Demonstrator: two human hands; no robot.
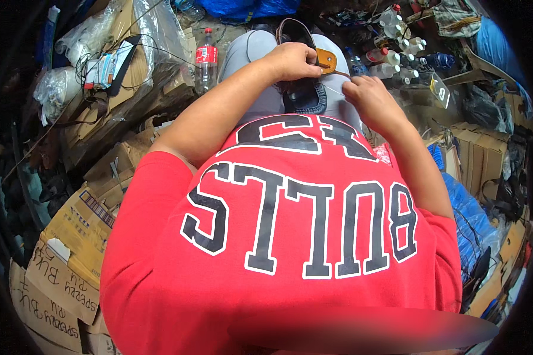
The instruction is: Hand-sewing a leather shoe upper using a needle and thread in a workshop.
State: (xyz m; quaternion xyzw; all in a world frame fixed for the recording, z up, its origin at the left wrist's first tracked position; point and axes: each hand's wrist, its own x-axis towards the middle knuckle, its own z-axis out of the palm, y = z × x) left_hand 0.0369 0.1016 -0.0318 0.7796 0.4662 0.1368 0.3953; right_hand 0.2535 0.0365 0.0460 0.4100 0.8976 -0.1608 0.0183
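A dark moccasin-style shoe [310, 99] with a gathered, stitched toe rests on my lap, its brown-rimmed opening pointing away from me. A tan leather piece [326, 60] with a slot in it sits at the middle of the shoe. My left hand [291, 61] is closed on the shoe beside this piece, thumb and fingers pressed together at its edge. To the right, my right hand [370, 99] is closed in a pinch. A thin dark cord [340, 73] runs from the tan piece toward its fingers, which partly hide the cord's end.
A red-capped bottle [206, 60] stands left of my knees. Several plastic bottles [391, 56] crowd the right side. Cardboard boxes [65, 260] lie at the left, more cardboard [479, 154] at the right. Blue plastic sheeting [243, 8] lies beyond my knees.
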